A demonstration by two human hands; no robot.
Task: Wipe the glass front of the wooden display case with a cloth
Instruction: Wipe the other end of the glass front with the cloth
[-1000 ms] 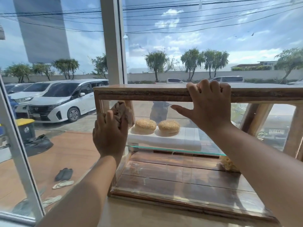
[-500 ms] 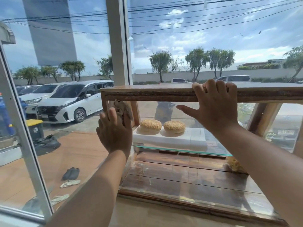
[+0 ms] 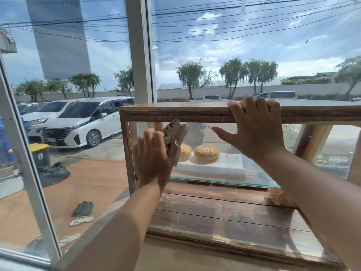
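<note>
**Cloth on the glass**

The left hand [image 3: 152, 159] held a brown cloth [image 3: 174, 133], bunched up in its fingers. It pressed the cloth flat on the glass [image 3: 214, 192] at the top left part of the case [image 3: 175, 112], just beside the wooden side post. Some of the cloth stuck out above the fingers.

The right hand [image 3: 256, 130] gripped the top wooden edge of the case. Its fingers were curled over the top and its thumb pointed left across the glass.

Inside the case, two buns [image 3: 206, 152] sat side by side on a white board [image 3: 224, 169] on a glass shelf. The cloth hid part of the left bun. The case stood on a counter next to a big window [image 3: 78, 55]. A white van [image 3: 86, 122] was parked outside.
</note>
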